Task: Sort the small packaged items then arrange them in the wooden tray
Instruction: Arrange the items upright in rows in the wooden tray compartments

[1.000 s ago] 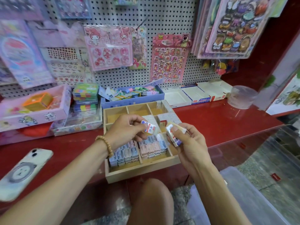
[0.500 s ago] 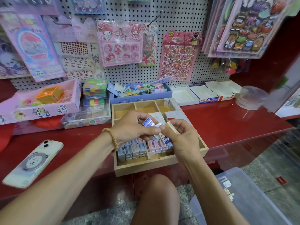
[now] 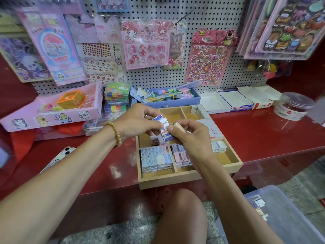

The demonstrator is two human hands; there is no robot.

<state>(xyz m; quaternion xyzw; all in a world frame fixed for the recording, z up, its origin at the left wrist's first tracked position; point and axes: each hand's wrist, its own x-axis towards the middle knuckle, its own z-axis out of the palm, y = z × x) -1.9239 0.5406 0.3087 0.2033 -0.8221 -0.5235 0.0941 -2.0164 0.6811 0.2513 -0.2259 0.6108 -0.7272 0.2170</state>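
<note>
Sticker sheets (image 3: 208, 57) hang on a white pegboard (image 3: 211, 18) behind the red desk (image 3: 263, 134). Along its back stand a pink box (image 3: 52, 111), a blue box (image 3: 168, 101), white cartons (image 3: 235, 101) and a clear round tub (image 3: 293, 106). A phone (image 3: 59, 155) lies at the left.

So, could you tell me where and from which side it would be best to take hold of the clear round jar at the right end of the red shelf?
Probably from above: the clear round jar stands upright with its lid up and looks squat and wide, so fingers should span the rim. White boxes crowd its left side, so coming from the front or right seems freer.
</note>
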